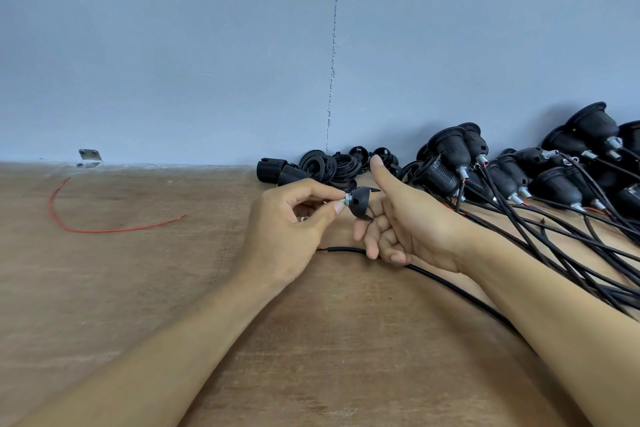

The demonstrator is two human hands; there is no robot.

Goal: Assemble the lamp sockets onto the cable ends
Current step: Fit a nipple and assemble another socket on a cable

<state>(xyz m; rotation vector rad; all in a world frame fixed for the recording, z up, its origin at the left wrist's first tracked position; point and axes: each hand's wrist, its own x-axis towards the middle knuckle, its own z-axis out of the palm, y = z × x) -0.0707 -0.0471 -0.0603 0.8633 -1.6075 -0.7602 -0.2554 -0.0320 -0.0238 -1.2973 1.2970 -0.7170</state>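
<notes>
A small black socket cap (360,203) with a metal threaded nipple at its left end hangs between my hands above the table. My left hand (294,229) pinches the metal nipple between thumb and forefinger. My right hand (401,218) holds the cap from the right, thumb raised, the other fingers curled. A black cable (349,250) with a red wire tip lies on the table under my hands, running back to the right under my right wrist.
Loose black socket shells and rings (322,168) are heaped against the blue wall. At the right lies a pile of assembled sockets on black cables (519,180). A loose red wire (104,229) lies on the wooden table (138,288) at the left, near a metal bracket (89,158).
</notes>
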